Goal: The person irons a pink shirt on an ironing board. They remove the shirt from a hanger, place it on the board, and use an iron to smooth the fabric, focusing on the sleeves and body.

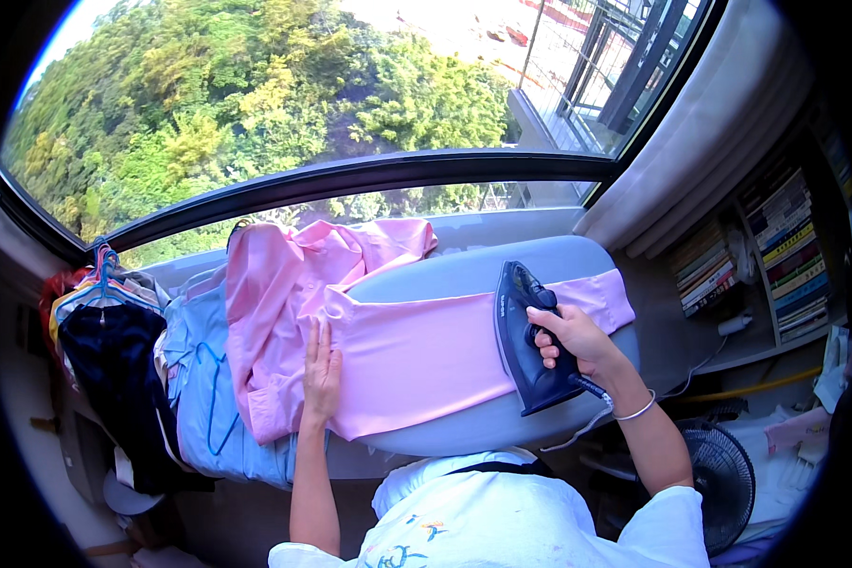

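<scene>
A pink shirt (417, 350) lies over a light blue ironing board (502, 256), one sleeve stretched flat toward the board's right end. The rest of the shirt is bunched in folds at the left. My right hand (573, 336) is wrapped round the handle of a dark blue clothes iron (521, 331), which rests with its soleplate on the sleeve. The iron's cord runs back past my right wrist. Fingers stretched out, my left hand (321, 374) lies flat on the pink cloth near the sleeve's wide end.
Hung clothes, a dark garment (114, 369) among them, stand at the far left. Beside them lie light blue garments (208, 417) and a blue hanger (220, 398). A window (379, 170) runs behind the board. Bookshelves (786, 246) and a black fan (719, 483) are on the right.
</scene>
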Motion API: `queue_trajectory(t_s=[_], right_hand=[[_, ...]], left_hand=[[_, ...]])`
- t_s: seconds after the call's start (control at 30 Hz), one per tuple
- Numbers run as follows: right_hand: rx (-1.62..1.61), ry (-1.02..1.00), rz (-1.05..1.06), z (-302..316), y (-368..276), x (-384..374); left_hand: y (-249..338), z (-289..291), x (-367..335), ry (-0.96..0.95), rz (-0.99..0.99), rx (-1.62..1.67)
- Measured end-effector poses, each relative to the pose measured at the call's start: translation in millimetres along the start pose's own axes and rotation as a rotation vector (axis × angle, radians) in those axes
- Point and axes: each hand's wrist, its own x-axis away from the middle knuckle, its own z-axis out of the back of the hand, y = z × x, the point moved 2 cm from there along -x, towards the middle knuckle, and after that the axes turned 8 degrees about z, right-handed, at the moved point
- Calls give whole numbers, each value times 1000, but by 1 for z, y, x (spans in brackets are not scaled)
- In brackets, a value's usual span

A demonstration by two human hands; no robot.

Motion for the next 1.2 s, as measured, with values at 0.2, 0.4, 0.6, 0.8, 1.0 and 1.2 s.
queue_trajectory(t_s=[0.2, 0.4, 0.6, 0.8, 1.0, 1.2], right_hand=[[30, -64, -11, -29, 1, -7], [326, -311, 18, -50, 4, -1], [724, -557, -71, -69, 2, -13], [1026, -730, -49, -96, -12, -40], [1126, -714, 45, -121, -31, -68], [1079, -623, -14, -113, -39, -80]], left_hand=[[-3, 1, 1, 14, -5, -6], [-4, 0, 1, 33, -9, 10], [-4, 0, 2, 47, 1, 24], [0, 1, 2, 37, 16, 45], [-2, 2, 4, 41, 1, 35], [-1, 1, 2, 33, 8, 26]])
